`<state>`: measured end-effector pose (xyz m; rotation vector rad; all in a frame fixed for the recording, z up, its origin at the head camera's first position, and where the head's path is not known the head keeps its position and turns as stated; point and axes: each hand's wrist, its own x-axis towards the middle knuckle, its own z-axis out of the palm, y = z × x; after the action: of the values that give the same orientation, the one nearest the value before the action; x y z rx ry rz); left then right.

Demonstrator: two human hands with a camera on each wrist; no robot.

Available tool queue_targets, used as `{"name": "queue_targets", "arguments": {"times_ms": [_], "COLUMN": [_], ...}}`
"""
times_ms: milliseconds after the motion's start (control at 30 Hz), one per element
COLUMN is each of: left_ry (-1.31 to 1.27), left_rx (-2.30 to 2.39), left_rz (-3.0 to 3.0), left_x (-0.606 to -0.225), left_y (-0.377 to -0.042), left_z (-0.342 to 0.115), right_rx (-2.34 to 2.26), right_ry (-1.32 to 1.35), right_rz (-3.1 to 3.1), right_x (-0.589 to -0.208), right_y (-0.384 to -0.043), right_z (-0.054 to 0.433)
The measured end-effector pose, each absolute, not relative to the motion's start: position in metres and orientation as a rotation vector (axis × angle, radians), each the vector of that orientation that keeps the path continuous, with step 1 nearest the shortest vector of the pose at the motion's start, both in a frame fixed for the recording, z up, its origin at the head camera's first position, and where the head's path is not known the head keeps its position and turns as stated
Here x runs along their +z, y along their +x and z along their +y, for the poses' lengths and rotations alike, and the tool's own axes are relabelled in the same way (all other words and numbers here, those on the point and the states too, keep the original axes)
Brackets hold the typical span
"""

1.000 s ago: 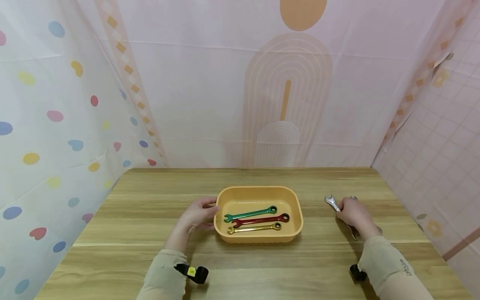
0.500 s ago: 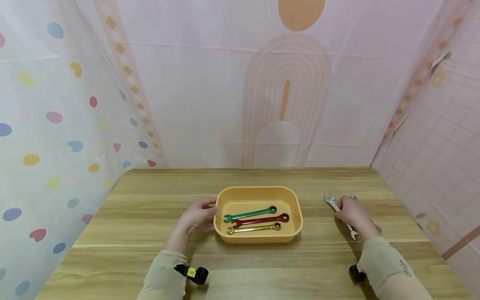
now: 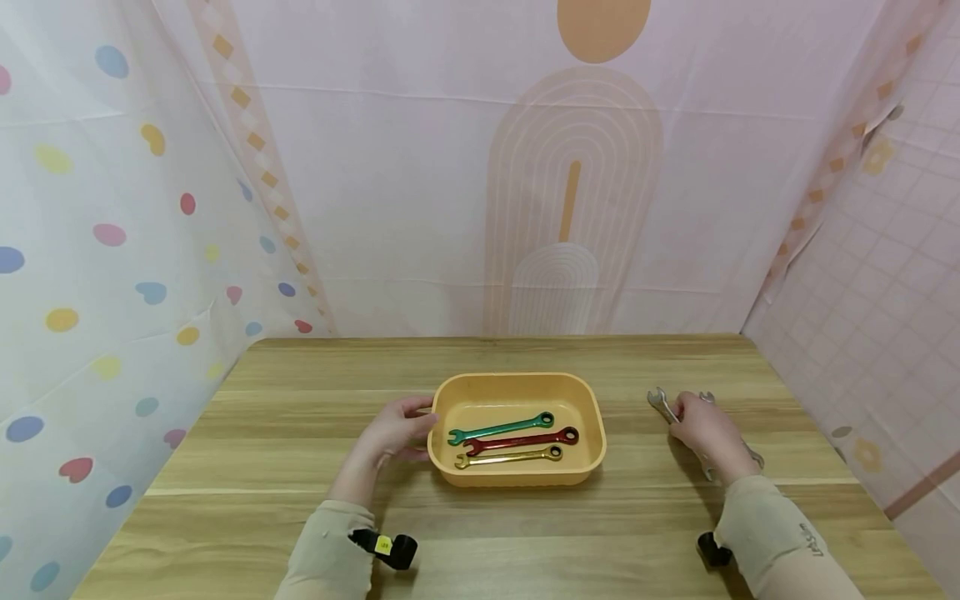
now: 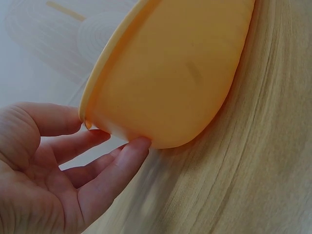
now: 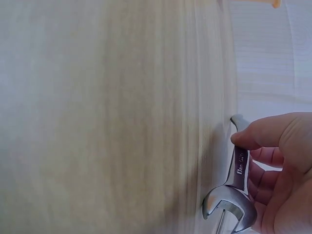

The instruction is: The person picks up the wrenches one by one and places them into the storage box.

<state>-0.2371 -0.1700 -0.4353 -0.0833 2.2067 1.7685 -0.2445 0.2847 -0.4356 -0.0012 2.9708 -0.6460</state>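
My left hand point(image 3: 393, 431) grips the left end of a yellow plastic basin point(image 3: 517, 479). In the left wrist view its thumb is at the rim, with fingertips against the outer wall. Inside the basin lie a green wrench point(image 3: 498, 429), a red wrench point(image 3: 517, 442) and a gold wrench point(image 3: 510, 456). To the right, my right hand point(image 3: 708, 429) pinches a silver open-end wrench point(image 5: 240, 168) by its shank between thumb and fingers, low over the table. A second silver wrench point(image 3: 756, 457) lies partly hidden under that hand, one end showing beyond the knuckles.
A wood-grain table point(image 3: 540, 542) carries everything. Patterned cloth hangs point(image 3: 405, 208) rise along its back and both sides. Black wrist cameras are strapped on the left sleeve point(image 3: 322, 542) and the right sleeve point(image 3: 768, 525).
The silver wrench in my right hand has turned and shifted slightly, and more of the other silver wrench's near end shows. My left hand and the basin have stayed put.
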Motion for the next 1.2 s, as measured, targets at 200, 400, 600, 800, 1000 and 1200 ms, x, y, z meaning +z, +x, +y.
{"name": "queue_targets", "arguments": {"times_ms": [200,400,600,800,1000,1200], "left_ry": [-0.083,-0.079,-0.080,-0.080,-0.097,-0.098], "left_rx": [1.777,1.780,1.778,1.780,1.775,1.769], "left_rz": [2.197,2.198,2.200,2.197,2.201,2.207], "left_x": [-0.4350,-0.4352,-0.4343,-0.4338,-0.4352,-0.4354], "left_y": [-0.2373,-0.2388,-0.2383,-0.2379,-0.2401,-0.2414], "left_z": [-0.1694,-0.1692,-0.1690,-0.1687,-0.1688,-0.1689], "right_rx": [-0.664,-0.668,-0.654,-0.689,-0.943,-1.254], "right_ry": [0.000,-0.020,-0.043,-0.053,-0.082,-0.144], "right_rz": [2.987,3.007,3.008,2.994,2.925,2.835], "right_x": [-0.4347,-0.4339,-0.4336,-0.4336,-0.4310,-0.4296], "right_y": [-0.2435,-0.2433,-0.2437,-0.2438,-0.2459,-0.2496], "right_z": [0.2846,0.2854,0.2856,0.2856,0.2852,0.2813]}}
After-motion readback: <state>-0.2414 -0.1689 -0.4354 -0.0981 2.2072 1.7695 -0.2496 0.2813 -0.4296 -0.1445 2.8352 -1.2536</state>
